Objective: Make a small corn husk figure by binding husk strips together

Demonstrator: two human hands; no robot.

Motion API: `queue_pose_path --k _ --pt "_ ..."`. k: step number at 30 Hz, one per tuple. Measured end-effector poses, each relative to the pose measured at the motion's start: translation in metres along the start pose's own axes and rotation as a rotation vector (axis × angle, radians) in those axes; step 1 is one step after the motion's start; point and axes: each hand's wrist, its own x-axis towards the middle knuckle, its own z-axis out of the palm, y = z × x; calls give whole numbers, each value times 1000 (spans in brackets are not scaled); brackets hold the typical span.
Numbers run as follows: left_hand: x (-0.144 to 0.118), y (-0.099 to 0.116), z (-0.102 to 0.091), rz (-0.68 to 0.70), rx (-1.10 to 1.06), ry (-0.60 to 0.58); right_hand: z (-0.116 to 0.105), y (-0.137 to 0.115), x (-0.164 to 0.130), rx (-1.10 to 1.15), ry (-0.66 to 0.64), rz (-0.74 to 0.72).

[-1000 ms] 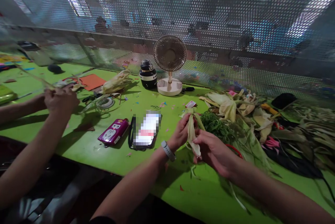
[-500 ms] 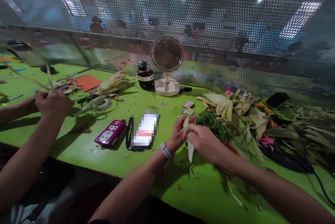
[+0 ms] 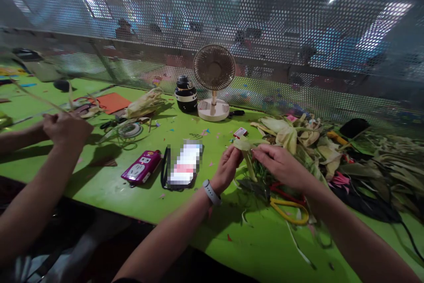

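My left hand point(image 3: 228, 164) is closed around a pale green strip of corn husk point(image 3: 243, 144), which bends over at its top. My right hand point(image 3: 280, 164) pinches the husk's other side, thumb and forefinger together. Below my right hand, scissors with yellow and red handles point(image 3: 289, 212) lie on the green table point(image 3: 185, 205), blades pointing left. A clump of thin green strands point(image 3: 263, 175) shows partly behind my right hand. To the right spreads a heap of dried and green husks point(image 3: 285, 130).
A phone point(image 3: 185, 166) and a purple power socket point(image 3: 141, 168) lie to the left. Behind them stand a fan point(image 3: 213, 71) and a black bottle point(image 3: 186, 95), before a perforated metal screen point(image 3: 265, 31). A co-worker's hands point(image 3: 68, 128) hold a long strip at far left.
My right hand has moved right and up, away from my left hand. The husk now bends between them, and the scissors have come into sight.
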Motion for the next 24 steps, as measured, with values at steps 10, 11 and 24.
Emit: queue_pose_path --k 10,11,24 --pt "5 -10 -14 -55 -10 -185 7 15 9 -106 26 -78" --pt "4 -12 -15 -52 -8 -178 9 16 9 -97 43 -71" --pt "5 -13 -10 -100 -73 10 5 32 11 296 20 93"
